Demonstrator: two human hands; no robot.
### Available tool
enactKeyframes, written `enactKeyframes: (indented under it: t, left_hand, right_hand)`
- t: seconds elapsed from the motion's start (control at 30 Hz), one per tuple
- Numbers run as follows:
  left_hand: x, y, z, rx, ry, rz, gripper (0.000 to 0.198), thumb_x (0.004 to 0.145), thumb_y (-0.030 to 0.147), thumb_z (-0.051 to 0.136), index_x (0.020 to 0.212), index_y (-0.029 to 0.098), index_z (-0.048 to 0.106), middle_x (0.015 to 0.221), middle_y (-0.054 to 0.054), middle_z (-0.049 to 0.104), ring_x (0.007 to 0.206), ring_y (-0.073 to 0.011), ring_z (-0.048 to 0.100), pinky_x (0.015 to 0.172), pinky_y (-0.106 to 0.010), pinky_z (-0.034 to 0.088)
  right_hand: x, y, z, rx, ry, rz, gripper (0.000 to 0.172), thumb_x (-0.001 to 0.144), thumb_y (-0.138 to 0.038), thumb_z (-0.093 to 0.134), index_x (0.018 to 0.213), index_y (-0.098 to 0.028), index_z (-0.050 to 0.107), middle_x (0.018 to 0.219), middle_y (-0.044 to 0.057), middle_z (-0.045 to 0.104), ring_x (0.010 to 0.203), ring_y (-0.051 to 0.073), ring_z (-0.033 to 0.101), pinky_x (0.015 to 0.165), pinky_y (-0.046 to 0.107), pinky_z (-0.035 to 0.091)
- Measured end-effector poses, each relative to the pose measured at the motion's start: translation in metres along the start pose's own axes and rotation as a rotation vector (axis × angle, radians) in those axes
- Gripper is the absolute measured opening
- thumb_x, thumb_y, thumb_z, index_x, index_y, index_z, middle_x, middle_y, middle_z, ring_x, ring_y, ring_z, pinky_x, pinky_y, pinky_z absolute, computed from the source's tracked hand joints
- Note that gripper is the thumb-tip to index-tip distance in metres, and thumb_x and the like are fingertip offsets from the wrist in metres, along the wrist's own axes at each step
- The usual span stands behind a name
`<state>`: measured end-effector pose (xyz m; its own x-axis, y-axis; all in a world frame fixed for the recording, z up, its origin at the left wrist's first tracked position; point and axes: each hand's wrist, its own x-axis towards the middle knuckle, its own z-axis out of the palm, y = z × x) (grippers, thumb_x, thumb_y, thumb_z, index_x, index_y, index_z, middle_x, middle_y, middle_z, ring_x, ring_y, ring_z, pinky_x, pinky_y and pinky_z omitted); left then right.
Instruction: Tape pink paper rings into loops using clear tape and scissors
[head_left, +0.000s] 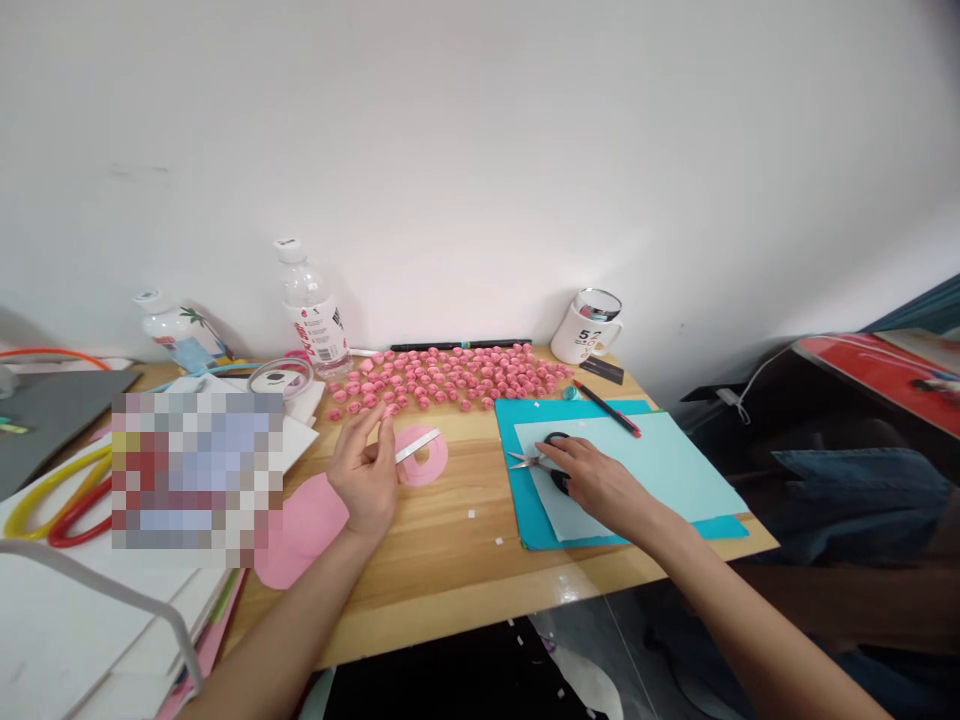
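My left hand (365, 475) is closed, its thumb and fingers pinching a small pink paper rose (391, 410). A white strip (417, 446) sticks out to the right of that hand, over a pink paper ring (431, 470) on the table. My right hand (589, 475) rests on the black handles of the scissors (528, 461), whose blades point left and stand apart. Under the scissors lie pale blue paper (660, 470) and a darker blue sheet (510, 500). Several pink paper roses (450, 380) spread across the back of the table.
A clear bottle (315, 315), a second bottle (184, 335) and a white mug (586, 328) stand along the wall. A red-and-black pen (609, 408) and a dark card (601, 371) lie right. Papers (97, 630) cover the left; pink paper (300, 530) lies beside my left forearm.
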<state>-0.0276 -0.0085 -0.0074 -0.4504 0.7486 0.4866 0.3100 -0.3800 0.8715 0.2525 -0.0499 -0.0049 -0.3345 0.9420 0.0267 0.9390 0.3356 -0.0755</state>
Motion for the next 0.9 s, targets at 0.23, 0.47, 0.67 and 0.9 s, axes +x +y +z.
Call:
enactKeyframes:
  t: [0.23, 0.47, 0.67, 0.9]
  left_hand:
    - [0.003, 0.001, 0.000, 0.034, 0.017, 0.061, 0.025, 0.080, 0.027, 0.060, 0.103, 0.021, 0.066, 0.106, -0.007, 0.063, 0.051, -0.0041, 0.055, 0.037, -0.015, 0.045]
    - [0.004, 0.007, 0.001, 0.002, 0.050, 0.050, 0.023, 0.079, 0.028, 0.060, 0.100, 0.021, 0.068, 0.103, -0.006, 0.063, 0.049, -0.0047, 0.055, 0.036, -0.017, 0.045]
    - [0.006, 0.009, -0.001, 0.006, 0.064, 0.059, 0.022, 0.079, 0.027, 0.060, 0.099, 0.020, 0.068, 0.102, -0.007, 0.064, 0.065, -0.0104, 0.061, 0.039, -0.017, 0.046]
    - [0.005, 0.006, -0.002, 0.073, 0.064, 0.124, 0.022, 0.081, 0.026, 0.059, 0.100, 0.021, 0.067, 0.100, -0.007, 0.065, 0.070, -0.0120, 0.063, 0.041, -0.017, 0.047]
  right_hand:
    - [0.000, 0.009, -0.021, 0.228, 0.011, 0.035, 0.050, 0.077, -0.007, 0.045, 0.124, -0.022, 0.050, 0.110, 0.012, 0.058, 0.089, 0.024, 0.062, 0.074, 0.040, 0.053]
    - [0.010, -0.038, -0.029, 1.047, 0.097, 0.057, 0.055, 0.073, -0.020, 0.057, 0.127, -0.023, 0.048, 0.106, 0.007, 0.058, 0.094, 0.020, 0.058, 0.074, 0.033, 0.053]
    - [0.027, -0.096, -0.026, 0.964, 0.114, -0.031, 0.057, 0.066, -0.013, 0.059, 0.121, -0.024, 0.051, 0.112, 0.008, 0.054, 0.101, 0.018, 0.052, 0.082, 0.033, 0.047]
    - [0.044, -0.120, -0.017, 1.028, 0.174, 0.028, 0.046, 0.066, -0.017, 0.063, 0.112, -0.023, 0.056, 0.098, 0.004, 0.062, 0.089, 0.017, 0.056, 0.074, 0.029, 0.045]
